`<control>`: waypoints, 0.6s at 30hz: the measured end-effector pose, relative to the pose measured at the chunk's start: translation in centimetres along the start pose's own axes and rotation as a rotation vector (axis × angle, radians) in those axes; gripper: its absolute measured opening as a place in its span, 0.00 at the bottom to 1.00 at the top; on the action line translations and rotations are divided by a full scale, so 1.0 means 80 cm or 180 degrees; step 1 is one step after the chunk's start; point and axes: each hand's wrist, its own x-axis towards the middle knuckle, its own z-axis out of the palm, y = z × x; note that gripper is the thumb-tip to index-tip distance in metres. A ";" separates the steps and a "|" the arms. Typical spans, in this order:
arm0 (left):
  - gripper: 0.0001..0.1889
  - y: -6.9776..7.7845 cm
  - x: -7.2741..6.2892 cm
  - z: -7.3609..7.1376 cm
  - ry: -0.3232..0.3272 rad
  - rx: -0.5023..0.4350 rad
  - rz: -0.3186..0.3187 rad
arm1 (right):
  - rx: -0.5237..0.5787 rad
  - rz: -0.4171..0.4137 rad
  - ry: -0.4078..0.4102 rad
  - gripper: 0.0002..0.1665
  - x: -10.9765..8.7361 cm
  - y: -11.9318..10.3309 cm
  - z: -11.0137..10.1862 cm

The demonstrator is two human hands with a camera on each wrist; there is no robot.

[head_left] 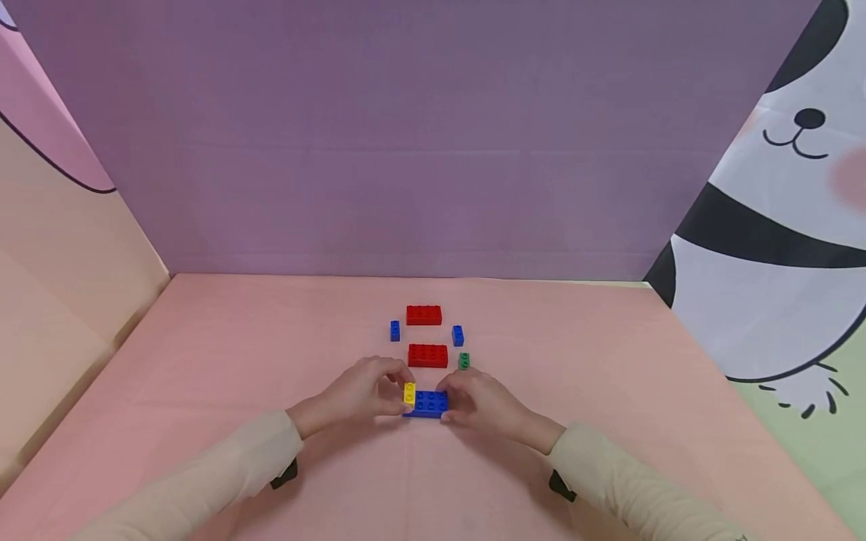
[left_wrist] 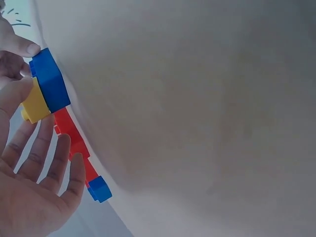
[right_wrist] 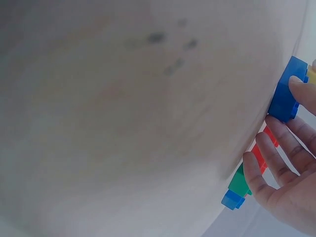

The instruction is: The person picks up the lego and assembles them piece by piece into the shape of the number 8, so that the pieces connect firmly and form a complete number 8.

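Note:
A large blue brick [head_left: 431, 404] lies on the pink tabletop near the middle. On its left end sits a small yellow brick [head_left: 409, 393], studs up. My left hand [head_left: 361, 387] pinches the yellow brick between thumb and fingers; the left wrist view shows that thumb against the yellow side [left_wrist: 35, 103], with the other fingers spread. At the opposite end, my right hand [head_left: 483, 406] holds the large blue brick, thumb on its near side, as the right wrist view also shows [right_wrist: 284, 96]. Whether the yellow brick is pressed fully down I cannot tell.
Beyond the hands lie a nearer red brick [head_left: 428, 356] and a farther red brick [head_left: 423, 315]. Small blue bricks stand to the left [head_left: 395, 330] and right [head_left: 458, 336]. A small green brick [head_left: 464, 361] is just beyond the right hand. A purple wall [head_left: 406, 150] bounds the table's back.

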 end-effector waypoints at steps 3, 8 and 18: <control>0.16 -0.002 -0.001 0.000 -0.0009 -0.0034 0.0004 | -0.0012 0.0014 0.0001 0.22 0.000 -0.001 0.001; 0.16 -0.002 -0.001 0.001 -0.0029 -0.0039 0.0009 | -0.0038 0.0011 0.0004 0.22 0.000 0.000 0.002; 0.16 -0.001 0.001 -0.001 -0.0068 0.0013 -0.0015 | -0.0040 0.0012 -0.0020 0.23 0.001 -0.001 0.000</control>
